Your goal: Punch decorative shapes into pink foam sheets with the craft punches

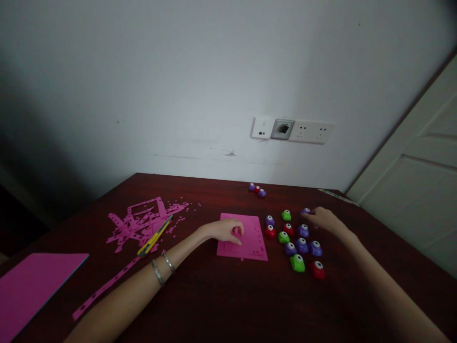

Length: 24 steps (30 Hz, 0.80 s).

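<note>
My left hand (228,231) rests on a pink paper sheet (250,224), its fingers curled loosely and the thumb apart, with nothing visible in the grasp. Small holes or cut shapes show along the sheet's right and lower edges. At the back right, the fingers of my right hand (323,219) close on a purple craft punch (305,211) with a white eye-like button. Several similar punches stand between the sheet and that hand, among them a green punch (297,263), a red punch (317,269) and another purple punch (315,248).
Left of the sheet lies a heap of punched pink paper strips (135,226) with tiny cut-outs around it. A yellow utility knife (155,237) lies across the heap. Another pink sheet (39,281) is at the near left. Three punches (257,189) stand near the wall.
</note>
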Each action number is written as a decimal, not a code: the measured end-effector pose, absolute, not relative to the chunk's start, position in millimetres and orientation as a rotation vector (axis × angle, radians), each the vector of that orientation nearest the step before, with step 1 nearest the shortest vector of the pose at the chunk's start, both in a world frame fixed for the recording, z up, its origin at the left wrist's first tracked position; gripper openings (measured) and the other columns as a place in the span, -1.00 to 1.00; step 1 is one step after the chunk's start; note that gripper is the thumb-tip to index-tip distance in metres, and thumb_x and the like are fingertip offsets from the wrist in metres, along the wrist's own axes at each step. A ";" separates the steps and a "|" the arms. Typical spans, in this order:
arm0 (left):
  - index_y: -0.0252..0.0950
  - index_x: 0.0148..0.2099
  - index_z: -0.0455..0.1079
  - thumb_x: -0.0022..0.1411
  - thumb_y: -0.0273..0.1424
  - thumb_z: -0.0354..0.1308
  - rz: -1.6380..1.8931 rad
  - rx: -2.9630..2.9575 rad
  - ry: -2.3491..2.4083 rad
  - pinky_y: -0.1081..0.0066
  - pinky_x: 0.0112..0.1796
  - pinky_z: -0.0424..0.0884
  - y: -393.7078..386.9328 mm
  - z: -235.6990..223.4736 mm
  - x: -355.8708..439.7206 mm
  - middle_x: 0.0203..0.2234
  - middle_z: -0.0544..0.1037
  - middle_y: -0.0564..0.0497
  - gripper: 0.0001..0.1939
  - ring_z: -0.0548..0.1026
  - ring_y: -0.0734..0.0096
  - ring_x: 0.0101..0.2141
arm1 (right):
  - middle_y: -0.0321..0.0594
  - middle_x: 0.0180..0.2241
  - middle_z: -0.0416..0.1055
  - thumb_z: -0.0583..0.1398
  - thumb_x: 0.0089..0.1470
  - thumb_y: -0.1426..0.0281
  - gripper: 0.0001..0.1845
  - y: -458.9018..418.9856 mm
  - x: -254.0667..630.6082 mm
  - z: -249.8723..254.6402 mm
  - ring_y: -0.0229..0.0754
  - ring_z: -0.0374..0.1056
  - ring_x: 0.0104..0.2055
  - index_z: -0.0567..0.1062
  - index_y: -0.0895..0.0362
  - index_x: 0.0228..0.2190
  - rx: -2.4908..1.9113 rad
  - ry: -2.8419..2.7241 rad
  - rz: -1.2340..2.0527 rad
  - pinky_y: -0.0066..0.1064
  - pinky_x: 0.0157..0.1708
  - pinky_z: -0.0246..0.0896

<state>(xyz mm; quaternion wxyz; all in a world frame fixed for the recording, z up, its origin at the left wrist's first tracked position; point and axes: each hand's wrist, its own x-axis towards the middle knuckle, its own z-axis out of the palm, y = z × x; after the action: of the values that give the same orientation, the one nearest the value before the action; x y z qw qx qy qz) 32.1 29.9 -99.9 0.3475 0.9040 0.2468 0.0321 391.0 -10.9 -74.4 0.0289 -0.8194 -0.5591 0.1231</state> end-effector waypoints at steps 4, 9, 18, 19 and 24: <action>-0.31 -0.20 0.34 -0.02 -0.31 0.26 0.079 2.337 0.638 0.50 -0.35 0.22 29.9 -99.5 32.3 -0.34 0.34 0.04 -0.68 0.29 0.47 -0.36 | 0.06 -0.48 0.48 0.06 0.02 0.13 -0.53 -6.9 392.0 -80.3 -0.03 0.43 -0.35 0.52 0.27 -0.53 -2.553 -1.746 0.403 -0.37 -0.35 0.19; -0.30 -0.20 0.35 -0.02 -0.32 0.26 0.086 2.341 0.662 0.50 -0.36 0.21 29.2 -99.4 32.2 -0.34 0.34 0.03 -0.68 0.29 0.46 -0.36 | 0.08 -0.38 0.48 0.06 0.01 0.11 -0.54 -10.2 389.2 -83.1 0.02 0.42 -0.26 0.52 0.26 -0.41 -2.605 -1.738 0.360 -0.33 -0.33 0.21; -0.31 -0.19 0.34 -0.02 -0.31 0.26 0.088 2.340 0.641 0.51 -0.37 0.22 30.8 -101.7 31.4 -0.35 0.33 0.04 -0.67 0.29 0.47 -0.36 | 0.14 -0.24 0.44 -0.06 0.08 0.05 -0.45 -34.0 362.3 -59.3 0.16 0.39 -0.19 0.49 0.22 -0.32 -2.696 -1.755 0.012 -0.20 -0.35 0.21; -0.31 -0.20 0.34 -0.01 -0.31 0.25 0.087 2.339 0.645 0.51 -0.37 0.22 30.6 -101.5 31.5 -0.35 0.33 0.04 -0.68 0.30 0.47 -0.36 | 0.11 -0.25 0.44 -0.07 0.11 0.10 -0.49 -39.4 352.3 -54.6 0.12 0.39 -0.21 0.48 0.20 -0.31 -2.666 -1.804 -0.062 -0.23 -0.35 0.20; -0.32 -0.19 0.34 -0.01 -0.31 0.25 0.090 2.335 0.664 0.48 -0.34 0.24 28.4 -100.2 32.1 -0.33 0.35 0.02 -0.67 0.30 0.45 -0.35 | -0.14 -0.37 0.47 -0.05 0.15 0.27 -0.69 -74.0 284.3 -48.5 -0.10 0.41 -0.32 0.43 0.10 -0.27 -2.131 -2.229 0.081 -0.42 -0.42 0.12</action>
<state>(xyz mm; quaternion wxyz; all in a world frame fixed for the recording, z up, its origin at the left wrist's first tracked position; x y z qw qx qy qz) 32.1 28.4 -100.2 0.3485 0.9009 0.2563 0.0348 284.3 -74.0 -48.5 0.0287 -0.6905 -0.7223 0.0263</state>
